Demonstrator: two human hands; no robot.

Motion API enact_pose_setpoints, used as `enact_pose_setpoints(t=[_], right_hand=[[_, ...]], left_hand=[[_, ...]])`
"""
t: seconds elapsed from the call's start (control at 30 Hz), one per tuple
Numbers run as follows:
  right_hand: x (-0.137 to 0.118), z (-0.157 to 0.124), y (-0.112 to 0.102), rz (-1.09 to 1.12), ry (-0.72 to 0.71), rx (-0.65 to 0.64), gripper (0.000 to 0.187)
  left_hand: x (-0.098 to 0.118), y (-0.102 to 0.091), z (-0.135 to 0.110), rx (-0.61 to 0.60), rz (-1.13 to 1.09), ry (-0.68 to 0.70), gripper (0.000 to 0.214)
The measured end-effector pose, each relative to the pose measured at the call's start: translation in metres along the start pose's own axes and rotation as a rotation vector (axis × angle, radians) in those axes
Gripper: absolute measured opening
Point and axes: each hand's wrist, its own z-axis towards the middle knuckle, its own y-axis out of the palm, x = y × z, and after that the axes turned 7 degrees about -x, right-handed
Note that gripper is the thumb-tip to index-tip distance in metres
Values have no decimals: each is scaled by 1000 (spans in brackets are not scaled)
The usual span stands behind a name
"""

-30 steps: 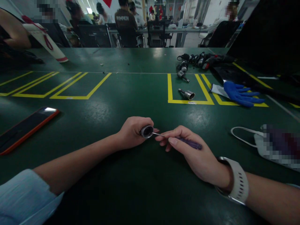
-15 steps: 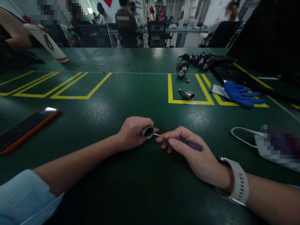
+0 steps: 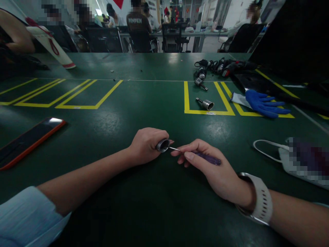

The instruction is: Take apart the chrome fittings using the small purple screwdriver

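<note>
Here, item one: a metal socket, clamped in the left hand above the green surface, its mouth turned slightly further rightward than half a second ago. Item two: a purple-handled tool, pinched in the right hand, its thin shaft reaching the socket's mouth; grip and position almost unchanged.

Lettering: "PUMPKIN" on the back of a brown shirt across the room. A small white label on the yellow tape, just below a second socket, is too small to read.

Obscured: the first socket's body, inside the fingers; the tool's tip, lost in the dark mouth. Cut off: a red-edged phone, left; a partly pixelated mask, right.
</note>
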Motion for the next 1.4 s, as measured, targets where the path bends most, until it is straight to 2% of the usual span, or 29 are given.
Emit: enact_pose_setpoints(t=[0.13, 0.27, 0.37, 0.53, 0.63, 0.77, 0.9, 1.0, 1.2, 1.4], right_hand=[[3, 1, 1, 98, -30, -35, 13], [6, 1, 2, 130, -52, -40, 13], [7, 1, 2, 103, -75, 22, 11], [2, -3, 0, -124, -115, 140, 9], [1, -4, -2, -245, -123, 211, 9], [6, 0, -7, -114, -143, 289, 9], [7, 6, -8, 124, -69, 266, 10], [5, 6, -7, 189, -48, 268, 10], [7, 1, -5, 129, -97, 210, 11], [10, 1, -6, 22, -108, 230, 10]], left_hand=[[-1, 0, 0, 75, -136, 2, 24], [-1, -1, 2, 100, -219, 16, 23], [-3, 0, 6, 52, -238, 20, 21], [-4, 5, 17, -141, -217, 85, 13], [-4, 10, 29, -167, -213, 104, 9], [-7, 16, 42, -141, -268, 118, 10], [-9, 16, 43, -85, -327, 108, 15], [-8, 15, 41, -34, -367, 95, 18], [-6, 15, 39, 50, -404, 62, 18], [-7, 15, 39, 13, -195, 84, 19]])
